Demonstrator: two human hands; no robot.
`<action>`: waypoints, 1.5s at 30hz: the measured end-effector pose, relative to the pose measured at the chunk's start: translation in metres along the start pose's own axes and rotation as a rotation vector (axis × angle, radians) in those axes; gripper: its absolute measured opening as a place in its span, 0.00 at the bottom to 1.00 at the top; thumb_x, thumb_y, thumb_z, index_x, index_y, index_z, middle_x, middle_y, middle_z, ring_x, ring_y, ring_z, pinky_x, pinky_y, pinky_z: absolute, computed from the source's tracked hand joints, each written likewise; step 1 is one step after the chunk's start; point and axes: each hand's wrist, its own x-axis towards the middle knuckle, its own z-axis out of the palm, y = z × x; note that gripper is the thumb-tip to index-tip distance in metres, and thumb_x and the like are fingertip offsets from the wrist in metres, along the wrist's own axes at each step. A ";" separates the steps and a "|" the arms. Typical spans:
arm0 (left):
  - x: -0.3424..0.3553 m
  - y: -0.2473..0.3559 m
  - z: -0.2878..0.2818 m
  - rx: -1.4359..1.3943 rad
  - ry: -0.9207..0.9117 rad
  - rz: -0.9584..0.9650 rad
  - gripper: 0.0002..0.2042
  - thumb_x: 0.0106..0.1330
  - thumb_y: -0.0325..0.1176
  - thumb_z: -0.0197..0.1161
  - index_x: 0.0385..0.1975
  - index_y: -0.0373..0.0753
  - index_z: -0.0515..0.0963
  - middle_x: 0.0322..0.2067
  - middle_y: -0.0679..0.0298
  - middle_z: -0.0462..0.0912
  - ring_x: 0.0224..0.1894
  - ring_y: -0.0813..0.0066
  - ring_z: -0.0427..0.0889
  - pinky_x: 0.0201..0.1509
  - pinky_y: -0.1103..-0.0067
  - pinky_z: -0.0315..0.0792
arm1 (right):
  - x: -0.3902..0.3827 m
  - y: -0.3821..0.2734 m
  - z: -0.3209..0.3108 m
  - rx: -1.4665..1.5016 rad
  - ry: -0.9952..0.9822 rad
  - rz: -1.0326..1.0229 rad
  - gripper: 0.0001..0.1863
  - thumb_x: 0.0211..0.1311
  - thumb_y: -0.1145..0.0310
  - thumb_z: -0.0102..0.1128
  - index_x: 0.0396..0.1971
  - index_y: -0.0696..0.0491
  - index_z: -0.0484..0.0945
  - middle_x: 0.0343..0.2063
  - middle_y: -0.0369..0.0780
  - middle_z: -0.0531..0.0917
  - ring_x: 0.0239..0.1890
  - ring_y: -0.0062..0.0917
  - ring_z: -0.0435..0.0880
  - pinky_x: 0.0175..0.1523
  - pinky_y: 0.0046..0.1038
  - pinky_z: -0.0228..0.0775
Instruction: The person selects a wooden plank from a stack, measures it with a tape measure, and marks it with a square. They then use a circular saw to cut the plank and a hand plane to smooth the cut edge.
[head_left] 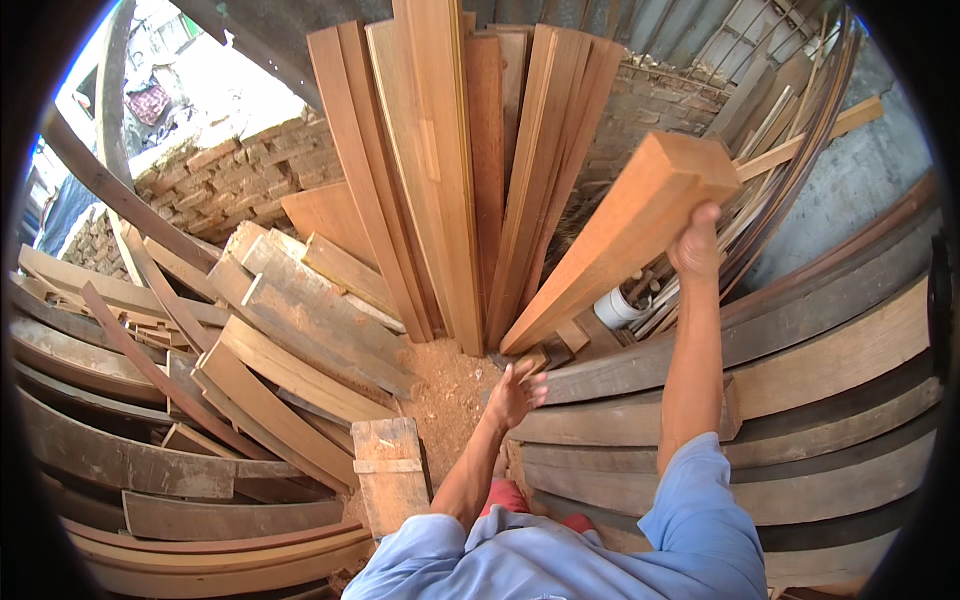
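Note:
A thick, squared wooden beam (635,210) leans at a slant, its foot down by the sawdust and its top end raised at the right. My right arm is stretched up, and my right hand (697,245) grips the beam near that top end, thumb along its side; the other fingers are mostly hidden. Lower down, my left hand (516,395) is open with its fingers apart, holding nothing, just in front of the beam's foot. Left of the beam stand several long reddish-brown planks (430,180), propped upright against the wall.
Stacked long boards (630,425) run along the right. Loose planks (290,370) pile up at the left. A short board (390,480) lies near me beside sawdust (450,390). Behind the beam are a white bucket (617,308) and thin strips (790,150). A brick wall (240,165) is at the back.

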 end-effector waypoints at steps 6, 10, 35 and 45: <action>-0.091 -0.024 -0.106 0.016 0.245 -0.124 0.29 0.75 0.63 0.45 0.64 0.48 0.68 0.53 0.57 0.80 0.49 0.58 0.80 0.57 0.59 0.73 | 0.080 0.037 0.042 -0.163 -0.097 0.125 0.60 0.54 0.26 0.64 0.70 0.63 0.60 0.65 0.45 0.71 0.70 0.31 0.66 0.71 0.36 0.61; -0.127 -0.036 -0.136 0.087 0.408 -0.164 0.28 0.75 0.63 0.45 0.62 0.48 0.69 0.51 0.58 0.80 0.49 0.58 0.79 0.56 0.58 0.73 | 0.107 0.053 0.060 -0.193 -0.091 0.119 0.60 0.55 0.25 0.62 0.69 0.64 0.61 0.63 0.47 0.73 0.68 0.33 0.69 0.70 0.36 0.62; -0.116 -0.054 -0.117 0.509 0.600 -0.270 0.30 0.79 0.54 0.41 0.71 0.39 0.64 0.60 0.54 0.76 0.59 0.54 0.76 0.65 0.59 0.69 | -0.157 0.218 -0.037 -0.729 -0.419 0.807 0.26 0.66 0.60 0.68 0.55 0.65 0.78 0.37 0.43 0.88 0.36 0.23 0.86 0.40 0.26 0.78; -0.130 -0.086 -0.114 0.600 0.626 -0.123 0.29 0.78 0.51 0.45 0.69 0.37 0.66 0.57 0.54 0.79 0.52 0.57 0.81 0.60 0.61 0.73 | -0.437 0.162 -0.059 -0.634 -0.495 1.174 0.28 0.62 0.53 0.67 0.50 0.64 0.82 0.47 0.53 0.87 0.51 0.36 0.87 0.57 0.34 0.77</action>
